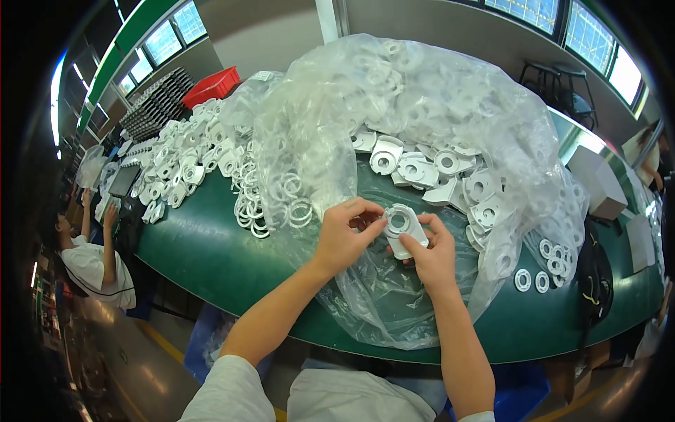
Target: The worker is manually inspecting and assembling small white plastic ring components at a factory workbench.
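Below the near edge of the green table (pixel 204 243), a blue bin (pixel 199 344) stood to the left and another blue container (pixel 524 394) to the right. A loose flap of the clear plastic bag (pixel 383 320) lay on the table beneath the forearms. Beyond it, the white plastic part (pixel 410 243) was held up between the two hands, tilted, its round opening toward the far end. The right hand (pixel 431 254) gripped its near right side, thumb across the face. The left hand (pixel 348 235) was curled at its far left, thumb and fingertips at the rim of the opening; whether they pinched it, I could not tell. Farther right lay loose white rings (pixel 522 280); farther left, more rings (pixel 247 204). Past the hands, similar white parts (pixel 418 170) spilled from the bag's mouth. At the far left sat a red bin (pixel 213 87); at the far right, dark stools (pixel 562 70).
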Motion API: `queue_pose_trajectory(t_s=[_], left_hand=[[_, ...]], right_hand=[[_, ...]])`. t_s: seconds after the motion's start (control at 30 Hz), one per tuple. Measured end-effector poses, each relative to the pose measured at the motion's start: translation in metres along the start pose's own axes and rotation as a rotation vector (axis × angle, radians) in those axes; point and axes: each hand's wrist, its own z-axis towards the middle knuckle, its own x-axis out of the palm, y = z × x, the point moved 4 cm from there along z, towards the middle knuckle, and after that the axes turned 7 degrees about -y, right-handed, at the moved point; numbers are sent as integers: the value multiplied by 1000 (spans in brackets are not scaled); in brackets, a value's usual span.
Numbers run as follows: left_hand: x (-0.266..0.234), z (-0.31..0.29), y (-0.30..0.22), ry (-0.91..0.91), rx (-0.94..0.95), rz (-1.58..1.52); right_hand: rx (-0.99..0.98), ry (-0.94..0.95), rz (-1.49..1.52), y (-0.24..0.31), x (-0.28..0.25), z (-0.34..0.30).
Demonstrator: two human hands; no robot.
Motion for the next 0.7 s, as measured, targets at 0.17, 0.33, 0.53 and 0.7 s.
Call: queue_pose_trajectory(t_s=[0.17, 0.33, 0.53, 0.7], left_hand=[[4, 2, -4, 25, 53, -23], [6, 0, -3, -80, 14, -142], [1, 3, 10, 46, -211, -249], [5, 2, 6, 52, -215, -257]], right_hand=[[2, -44, 20, 3, -5, 0], [-19, -67, 61, 4, -6, -1], [-96, 3, 20, 3, 2, 1], [-50, 50, 26, 0, 4, -3]])
